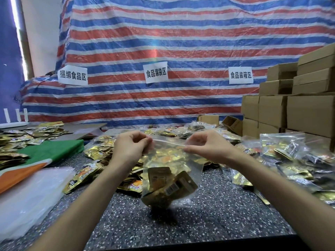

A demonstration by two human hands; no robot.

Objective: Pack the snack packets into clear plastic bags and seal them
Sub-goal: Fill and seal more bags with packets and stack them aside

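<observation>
A clear plastic zip bag (184,160) hangs above the speckled table (208,220), with several gold snack packets (168,185) bunched in its bottom. My left hand (130,147) pinches the left end of the bag's top strip. My right hand (204,144) pinches the right end, so the strip is stretched between them. Loose gold snack packets (85,175) lie in a heap on the table behind and beside the bag.
A stack of empty clear bags (30,198) lies at the left on a green and orange sheet (50,151). Filled bags (284,147) pile up on the right. Cardboard boxes (299,109) are stacked at the back right. A striped tarp (163,42) hangs behind.
</observation>
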